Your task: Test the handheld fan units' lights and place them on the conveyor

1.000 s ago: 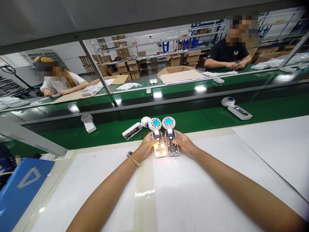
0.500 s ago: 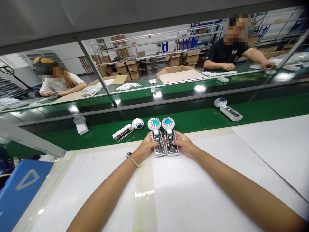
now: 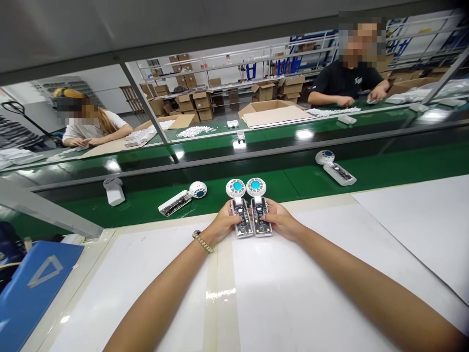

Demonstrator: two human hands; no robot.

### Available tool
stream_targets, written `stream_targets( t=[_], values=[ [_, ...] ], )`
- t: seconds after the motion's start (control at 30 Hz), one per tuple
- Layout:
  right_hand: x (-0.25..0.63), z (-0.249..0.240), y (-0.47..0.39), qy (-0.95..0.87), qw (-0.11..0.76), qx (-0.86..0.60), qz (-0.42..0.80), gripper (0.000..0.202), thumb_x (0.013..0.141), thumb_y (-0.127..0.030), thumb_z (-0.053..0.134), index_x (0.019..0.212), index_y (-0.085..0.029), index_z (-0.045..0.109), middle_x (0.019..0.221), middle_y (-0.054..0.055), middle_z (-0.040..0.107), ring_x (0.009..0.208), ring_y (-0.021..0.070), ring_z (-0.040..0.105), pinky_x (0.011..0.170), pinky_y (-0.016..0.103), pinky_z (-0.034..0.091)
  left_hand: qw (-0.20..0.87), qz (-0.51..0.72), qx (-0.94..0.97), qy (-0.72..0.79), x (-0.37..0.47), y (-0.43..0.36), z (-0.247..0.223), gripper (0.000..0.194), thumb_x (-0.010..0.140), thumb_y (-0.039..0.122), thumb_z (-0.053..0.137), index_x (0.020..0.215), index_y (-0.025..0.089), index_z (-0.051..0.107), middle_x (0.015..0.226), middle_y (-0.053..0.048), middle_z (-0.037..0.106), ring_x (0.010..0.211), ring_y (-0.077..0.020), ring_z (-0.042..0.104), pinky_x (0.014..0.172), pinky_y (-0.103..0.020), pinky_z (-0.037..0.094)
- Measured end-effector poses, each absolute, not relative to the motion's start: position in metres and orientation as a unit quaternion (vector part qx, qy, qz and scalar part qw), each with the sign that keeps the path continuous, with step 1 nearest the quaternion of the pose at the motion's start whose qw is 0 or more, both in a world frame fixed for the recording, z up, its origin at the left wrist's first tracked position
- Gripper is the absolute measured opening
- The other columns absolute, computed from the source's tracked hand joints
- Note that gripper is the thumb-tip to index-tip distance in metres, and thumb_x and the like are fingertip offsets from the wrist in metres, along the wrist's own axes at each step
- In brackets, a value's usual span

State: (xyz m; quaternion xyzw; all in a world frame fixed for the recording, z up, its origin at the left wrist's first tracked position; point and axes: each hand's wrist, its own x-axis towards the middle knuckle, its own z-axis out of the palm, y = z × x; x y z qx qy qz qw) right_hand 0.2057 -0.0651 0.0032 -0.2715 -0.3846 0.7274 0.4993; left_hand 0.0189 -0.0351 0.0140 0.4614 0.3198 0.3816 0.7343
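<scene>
Two small handheld fans held side by side at the far edge of the white worktable (image 3: 330, 293).

The left hand (image 3: 220, 226) is closed around the left clear-handled fan with a round white head and blue centre (image 3: 240, 208), and the right hand (image 3: 280, 221) around its matching right clear-handled fan (image 3: 258, 205). Both lie flat and parallel, touching, long axes running away from the person, heads over the green conveyor belt (image 3: 384, 171). Fingers cover the handles' outer sides; the parts inside the handles are too small to make out.
</scene>
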Motion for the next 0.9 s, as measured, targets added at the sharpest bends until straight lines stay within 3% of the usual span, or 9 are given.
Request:
stream_targets(
  t=[0.9],
  values=[
    [0.204,0.000,-0.064,-0.374,0.506,-0.277,0.726,0.058,0.056,-0.012,0.073,0.107,-0.023,0.049,0.096,0.004,0.066,0.092,0.0224,0.061,0.081,0.036,0.047,0.735,0.396,0.451,0.315,0.021,-0.036,0.015,0.055,0.054,0.007,0.071,0.104,0.016,0.049,0.094,-0.007,0.063,0.086,-0.0213,0.060,0.072,-0.030,0.048]
  ],
)
